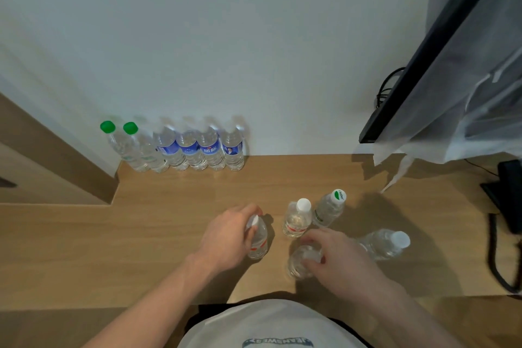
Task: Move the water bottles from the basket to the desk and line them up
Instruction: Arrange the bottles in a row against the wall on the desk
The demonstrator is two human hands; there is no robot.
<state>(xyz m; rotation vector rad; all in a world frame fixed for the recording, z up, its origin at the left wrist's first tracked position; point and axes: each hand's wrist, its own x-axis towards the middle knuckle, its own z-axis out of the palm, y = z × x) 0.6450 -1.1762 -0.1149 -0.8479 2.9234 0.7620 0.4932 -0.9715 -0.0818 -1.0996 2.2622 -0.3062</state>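
now both hands (231,234) grip bottles (258,240) (six lined up) (180,147)

At your twelve o'clock, six clear water bottles stand upright in a touching row against the wall: two green-capped bottles (128,147) on the left, four blue-labelled bottles (202,150) on the right. Nearer you, five loose ones stand apart on the tabletop (158,223): a red-labelled bottle (257,240), a white-capped bottle (296,219) just beside a green-and-white-capped bottle (329,207), a near bottle (302,261), and a bottle at three o'clock (382,244).
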